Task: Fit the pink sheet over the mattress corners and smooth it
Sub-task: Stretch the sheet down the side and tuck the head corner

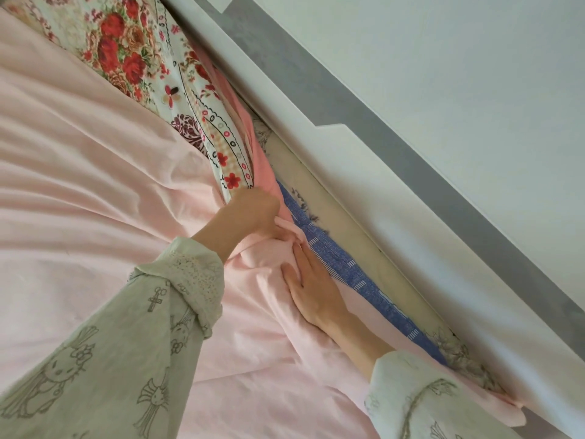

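Bed, pink sheet (79, 191), left hand (250, 213) gripping

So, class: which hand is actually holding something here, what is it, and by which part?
The left hand grips the pink sheet by a bunched fold at its edge, beside the floral pillow. The right hand holds nothing; it lies flat on the sheet.

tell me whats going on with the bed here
A person is fitting a pink sheet along the edge of a bed beside a white headboard. The left hand grips a bunched fold of the sheet near a floral pillow, while the right hand lies flat on the sheet, pressing it down. A strip of blue patterned fabric on the mattress edge is uncovered, and the sheet is wrinkled.
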The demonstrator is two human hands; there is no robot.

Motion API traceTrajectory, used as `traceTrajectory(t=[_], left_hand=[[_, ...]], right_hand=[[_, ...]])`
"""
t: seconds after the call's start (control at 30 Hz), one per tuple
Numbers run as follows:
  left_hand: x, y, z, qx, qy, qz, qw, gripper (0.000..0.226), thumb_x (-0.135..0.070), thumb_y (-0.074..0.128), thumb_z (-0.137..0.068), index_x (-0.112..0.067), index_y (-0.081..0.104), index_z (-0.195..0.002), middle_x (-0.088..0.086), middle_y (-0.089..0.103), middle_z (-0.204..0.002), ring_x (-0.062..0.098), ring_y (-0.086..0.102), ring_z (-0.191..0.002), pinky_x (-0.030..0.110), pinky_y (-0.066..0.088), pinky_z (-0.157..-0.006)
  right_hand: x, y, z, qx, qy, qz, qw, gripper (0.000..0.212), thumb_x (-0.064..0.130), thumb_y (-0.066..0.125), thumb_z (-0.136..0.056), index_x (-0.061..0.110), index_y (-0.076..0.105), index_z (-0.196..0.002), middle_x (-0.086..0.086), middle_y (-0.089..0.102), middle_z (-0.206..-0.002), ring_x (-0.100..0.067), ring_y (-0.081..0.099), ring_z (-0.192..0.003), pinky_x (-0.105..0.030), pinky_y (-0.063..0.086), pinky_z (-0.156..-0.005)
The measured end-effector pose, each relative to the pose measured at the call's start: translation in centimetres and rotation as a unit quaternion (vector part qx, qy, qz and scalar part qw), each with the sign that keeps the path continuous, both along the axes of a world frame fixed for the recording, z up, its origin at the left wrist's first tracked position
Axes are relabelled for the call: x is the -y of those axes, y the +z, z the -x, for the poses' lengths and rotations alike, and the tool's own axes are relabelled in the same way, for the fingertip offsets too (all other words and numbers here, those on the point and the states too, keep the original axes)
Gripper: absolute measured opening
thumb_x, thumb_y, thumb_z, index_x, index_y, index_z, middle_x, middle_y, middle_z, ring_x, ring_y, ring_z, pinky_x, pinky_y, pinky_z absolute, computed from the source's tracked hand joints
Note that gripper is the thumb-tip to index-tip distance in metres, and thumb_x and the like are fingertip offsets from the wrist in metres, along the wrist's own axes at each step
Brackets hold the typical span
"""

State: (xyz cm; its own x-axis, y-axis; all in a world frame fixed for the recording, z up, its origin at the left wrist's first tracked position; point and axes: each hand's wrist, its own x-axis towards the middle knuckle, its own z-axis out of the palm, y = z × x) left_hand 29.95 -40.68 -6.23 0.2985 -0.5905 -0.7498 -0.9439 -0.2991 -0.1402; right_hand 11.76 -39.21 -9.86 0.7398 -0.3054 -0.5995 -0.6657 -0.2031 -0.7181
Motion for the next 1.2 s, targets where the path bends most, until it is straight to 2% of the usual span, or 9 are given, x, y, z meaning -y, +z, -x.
traceTrajectory(t=[0.13,0.27,0.37,0.53,0.63,0.7,0.83,0.97,1.2], left_hand=[[-0.1,2.0,-2.0,-0.056,0.049,-0.001,0.997,0.045,-0.05,0.063,-0.077,-0.016,0.044,-0.054,0.005,0.049,-0.071,0.022,0.045,-0.074,0.031,0.036,-0.065],[-0.3,3.4,-3.2,-0.167,0.17,0.078,0.968,0.033,-0.037,0.061,-0.083,-0.012,0.05,-0.065,0.007,0.046,-0.072,0.022,0.044,-0.068,0.034,0.036,-0.063],[-0.2,4.3,-4.9,-0.104,0.157,0.069,0.98,0.029,-0.04,0.064,-0.079,-0.015,0.052,-0.071,0.002,0.053,-0.073,0.022,0.05,-0.069,0.029,0.036,-0.061],[0.6,6.7,-7.6,0.035,0.105,-0.018,0.994,0.029,-0.034,0.063,-0.083,-0.021,0.062,-0.108,0.003,0.064,-0.108,0.026,0.056,-0.101,0.041,0.035,-0.092],[1.5,6.6,-7.5,0.079,0.068,0.071,0.992,0.027,-0.036,0.05,-0.092,-0.017,0.065,-0.104,0.004,0.066,-0.103,0.027,0.059,-0.099,0.04,0.042,-0.093],[2.3,5.7,-6.4,0.042,0.104,0.155,0.982,0.027,-0.034,0.046,-0.094,-0.016,0.064,-0.102,0.006,0.064,-0.102,0.029,0.059,-0.101,0.041,0.047,-0.09],[3.8,3.9,-4.1,0.019,0.128,0.293,0.947,0.021,-0.019,0.049,-0.09,-0.016,0.065,-0.102,0.009,0.062,-0.105,0.029,0.051,-0.11,0.04,0.04,-0.091],[3.8,2.8,-3.3,-0.004,0.083,0.349,0.934,0.019,-0.017,0.052,-0.087,-0.014,0.064,-0.101,0.007,0.058,-0.105,0.029,0.049,-0.109,0.037,0.032,-0.09],[3.6,-2.5,-4.0,0.006,0.082,0.195,0.977,0.032,-0.029,0.044,-0.091,-0.012,0.047,-0.119,0.008,0.05,-0.125,0.025,0.049,-0.116,0.04,0.028,-0.1]], right_hand=[[-0.1,-0.2,-0.1,-0.01,0.001,0.007,1.0,0.06,0.048,0.021,-0.099,0.026,0.003,-0.151,0.007,0.003,-0.16,-0.014,0.009,-0.147,-0.037,0.012,-0.121],[-0.5,-0.3,-0.1,0.004,0.011,0.031,0.999,0.061,0.051,0.019,-0.098,0.029,-0.003,-0.15,0.007,0.0,-0.16,-0.015,0.006,-0.147,-0.039,0.011,-0.121],[-1.1,-0.5,-0.2,0.0,0.017,0.039,0.999,0.061,0.052,0.017,-0.097,0.03,-0.006,-0.15,0.007,-0.002,-0.16,-0.015,0.002,-0.148,-0.041,0.009,-0.121],[-1.3,-0.9,-0.2,-0.003,0.009,0.035,0.999,0.062,0.055,0.016,-0.095,0.033,-0.007,-0.149,0.01,-0.003,-0.16,-0.014,0.001,-0.147,-0.043,0.008,-0.121],[-1.4,-0.8,-0.1,-0.009,0.015,0.03,0.999,0.062,0.056,0.015,-0.095,0.035,-0.009,-0.148,0.01,-0.006,-0.16,-0.014,-0.001,-0.148,-0.043,0.006,-0.121],[-1.5,-0.5,-0.1,-0.007,0.018,0.035,0.999,0.068,0.063,0.009,-0.089,0.034,-0.01,-0.148,0.01,-0.008,-0.159,-0.015,-0.001,-0.148,-0.044,0.006,-0.121],[-2.0,-0.7,-0.1,0.009,0.025,0.075,0.997,0.086,0.07,-0.009,-0.072,0.03,-0.013,-0.148,0.005,-0.01,-0.16,-0.017,-0.002,-0.148,-0.044,0.008,-0.12],[-3.0,-1.3,-0.5,0.013,0.035,0.094,0.995,0.083,0.071,0.005,-0.082,0.025,-0.009,-0.15,-0.001,-0.007,-0.16,-0.021,-0.003,-0.148,-0.046,0.005,-0.12],[-2.2,-2.1,-0.4,0.038,0.026,0.083,0.995,0.078,0.067,0.023,-0.081,0.031,0.008,-0.149,0.002,0.005,-0.16,-0.019,0.004,-0.148,-0.045,0.013,-0.119]])
